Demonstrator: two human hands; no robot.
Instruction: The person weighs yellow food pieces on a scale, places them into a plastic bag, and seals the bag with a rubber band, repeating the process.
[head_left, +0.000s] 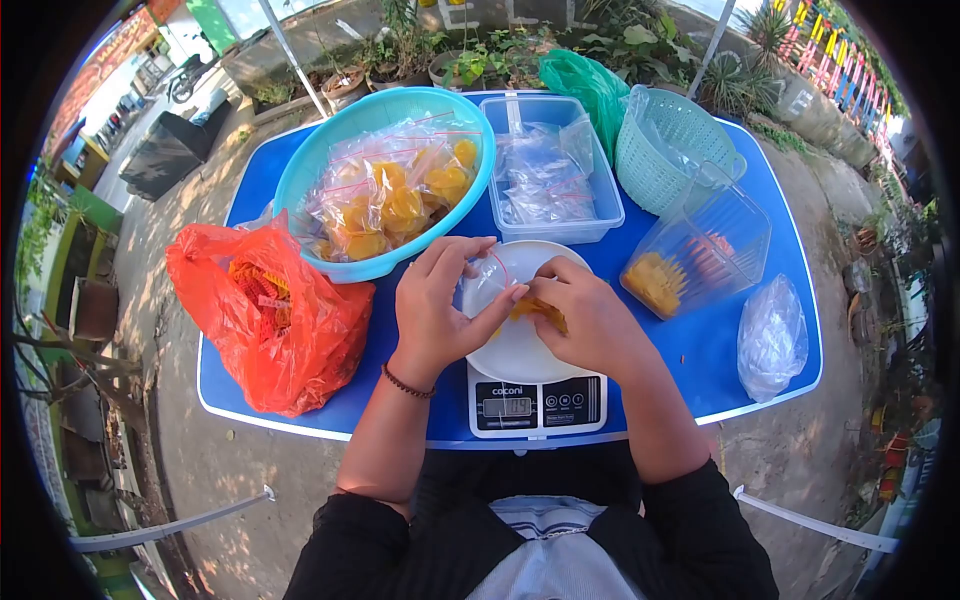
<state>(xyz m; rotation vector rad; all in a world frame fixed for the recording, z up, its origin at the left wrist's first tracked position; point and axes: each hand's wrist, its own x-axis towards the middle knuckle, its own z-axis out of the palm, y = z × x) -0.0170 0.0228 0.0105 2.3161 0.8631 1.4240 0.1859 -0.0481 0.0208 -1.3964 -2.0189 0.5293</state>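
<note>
My left hand point(438, 308) pinches a small clear zip bag point(484, 283) with a red line along its mouth. Close beside it, my right hand point(592, 312) has its fingers closed around yellow snack pieces point(522, 303) at the bag's opening. Both hands are over a white plate point(520, 362), which rests on a white kitchen scale point(588, 424) with a lit display. Some of the yellow pieces are hidden by my right fingers.
A turquoise basin point(288, 190) holds several filled bags. Behind the plate is a clear box point(560, 232) of plastic bags. To the right are a green colander point(655, 165), a clear container point(745, 225) with yellow pieces and a bundled plastic bag point(772, 340). An orange-red bag point(325, 350) sits left.
</note>
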